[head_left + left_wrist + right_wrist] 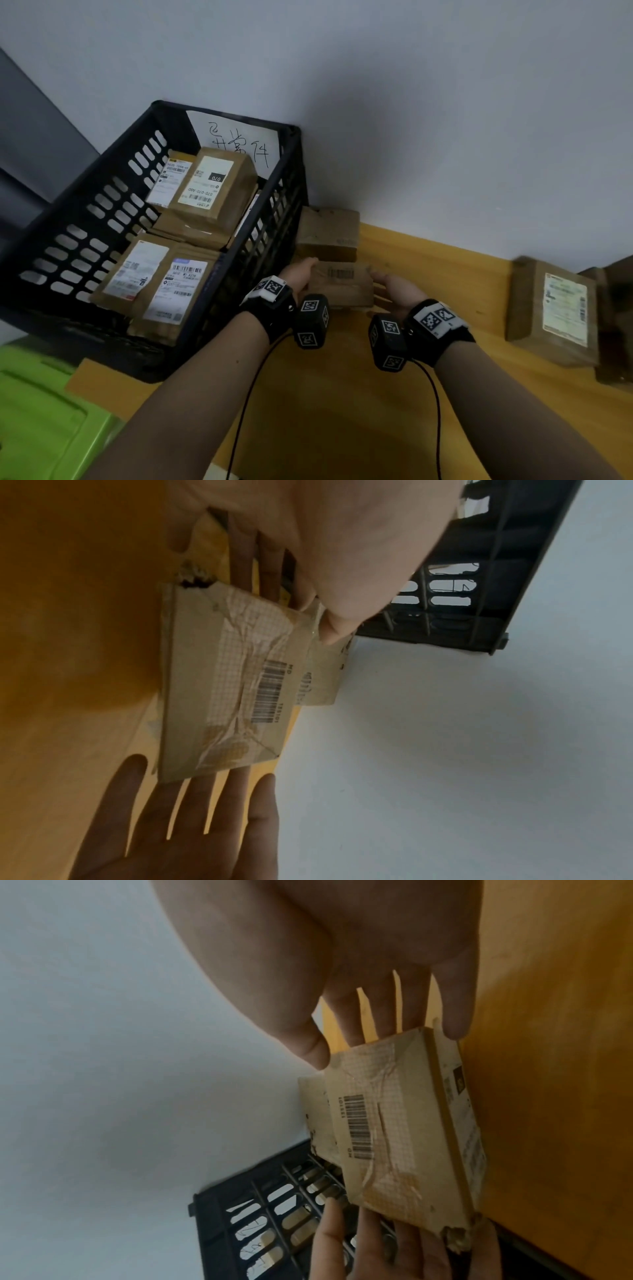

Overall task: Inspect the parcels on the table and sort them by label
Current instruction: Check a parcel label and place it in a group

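A small brown cardboard parcel (342,284) with a barcode and crinkled tape sits between my hands, near the wall at the back of the yellow table (342,394). My left hand (301,277) grips its left end. In the left wrist view the thumb (329,626) lies on the parcel (222,683) and the fingers run underneath. My right hand (394,287) touches the right end with straight, spread fingers (192,804). The right wrist view shows a printed label on the parcel's (394,1123) side face and a torn corner.
A black slotted crate (85,222) with a handwritten paper sign holds several labelled parcels at the left. Another brown parcel (327,233) lies against the wall behind the held one. A labelled parcel (555,308) lies at the right, and a green plastic lid (41,411) at the lower left.
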